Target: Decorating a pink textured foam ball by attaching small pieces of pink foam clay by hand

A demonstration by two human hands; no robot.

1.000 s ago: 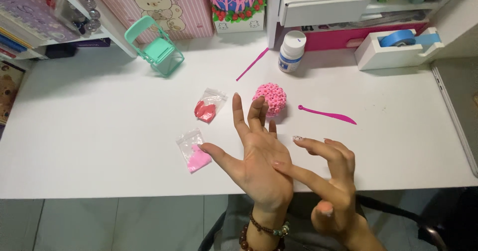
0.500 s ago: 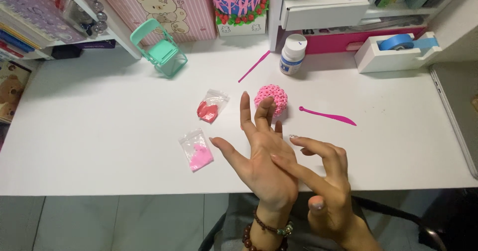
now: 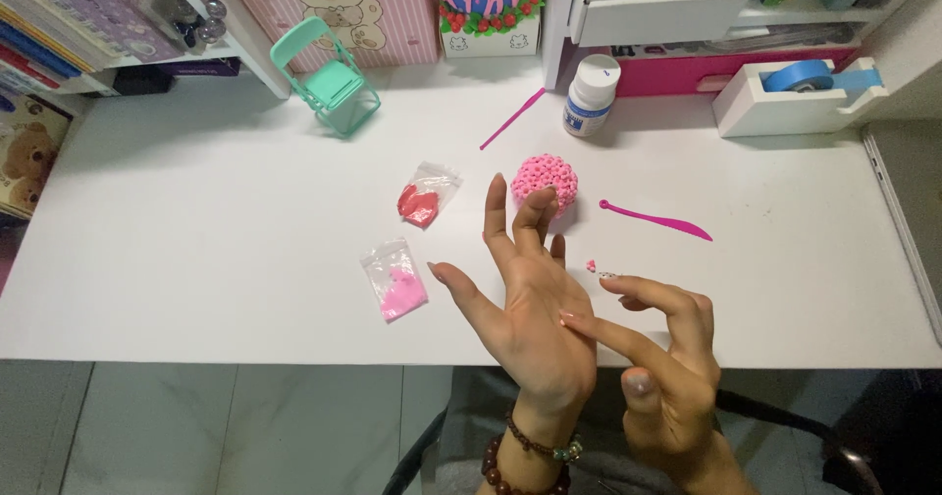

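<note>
While the left hand [image 3: 535, 309] lay palm-up over the near edge of the tabletop [image 3: 196, 220], fingers spread and holding nothing, the right hand [image 3: 667, 358] had slid its forefinger in to press against the heel of that open palm. Half a second before, the right fingers hung a touch lower and further off; they had since closed in, loosely curled and gripping nothing. A tiny pink crumb [image 3: 591, 265] sat just beyond the right fingertips; whether it touched them I could not tell. That looked like rubbing or rolling a bit of clay on the palm rather than reaching for anything new.

Just past the left fingertips stood the bumpy pink clay ball [image 3: 547, 178], unmoved, partly hidden by them. To its right lay the pink modelling tool [image 3: 655, 219]; to its left, a small bag of red clay [image 3: 423, 199] and a bag of pink clay [image 3: 395, 281]. Further back stood a white bottle [image 3: 591, 96], a thin pink stick [image 3: 511, 119], a mint toy chair [image 3: 329, 78] and a tape dispenser [image 3: 795, 93].
</note>
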